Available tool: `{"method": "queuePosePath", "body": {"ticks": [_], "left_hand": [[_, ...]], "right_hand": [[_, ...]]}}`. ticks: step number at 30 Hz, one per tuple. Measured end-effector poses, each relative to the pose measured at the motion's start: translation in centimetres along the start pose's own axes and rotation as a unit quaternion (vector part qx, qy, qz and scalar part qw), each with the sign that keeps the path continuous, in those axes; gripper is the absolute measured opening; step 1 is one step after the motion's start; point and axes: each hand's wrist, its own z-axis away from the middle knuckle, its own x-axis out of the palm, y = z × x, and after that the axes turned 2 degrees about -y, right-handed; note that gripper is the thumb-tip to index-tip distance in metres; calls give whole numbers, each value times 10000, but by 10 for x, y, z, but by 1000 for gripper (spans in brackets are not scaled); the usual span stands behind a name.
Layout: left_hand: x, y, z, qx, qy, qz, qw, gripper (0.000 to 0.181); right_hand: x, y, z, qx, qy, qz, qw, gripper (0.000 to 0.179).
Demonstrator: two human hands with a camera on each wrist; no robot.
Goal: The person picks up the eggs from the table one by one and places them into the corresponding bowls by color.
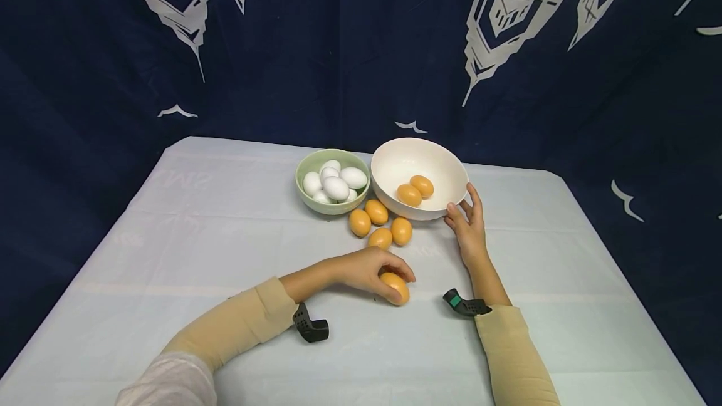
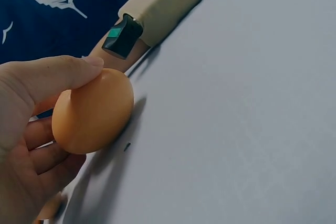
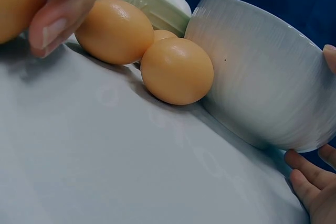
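My left hand (image 1: 369, 271) holds a brown egg (image 1: 397, 288) between thumb and fingers, just over the near part of the table. In the left wrist view the thumb lies on top of this egg (image 2: 94, 111) and the fingers are curled behind it. My right hand (image 1: 470, 230) grips the right side of a white bowl (image 1: 417, 154), with a fingertip at the rim and other fingers low on its wall. The bowl tilts towards me and holds two brown eggs (image 1: 422, 186). Several more brown eggs (image 1: 401, 231) lie on the table in front of the bowls.
A green bowl (image 1: 303, 196) with several white eggs (image 1: 336, 188) stands left of the white bowl. Both bowls are near the far edge of the white-covered table (image 1: 186, 237). Behind hangs a dark blue cloth (image 1: 282, 80) with white drawings.
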Motion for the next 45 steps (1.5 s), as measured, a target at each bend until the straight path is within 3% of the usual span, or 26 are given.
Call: {"method": "queuePosePath", "body": {"ticks": [13,45], "left_hand": [[4,-8,11,-3,188,65,9998,39],[11,-13,18,-14,469,273,9985,40]], "right_hand": [[-1,-3,-1,-12,102,240,9997,71],[-1,0,1,23,20,166,9999,72]]}}
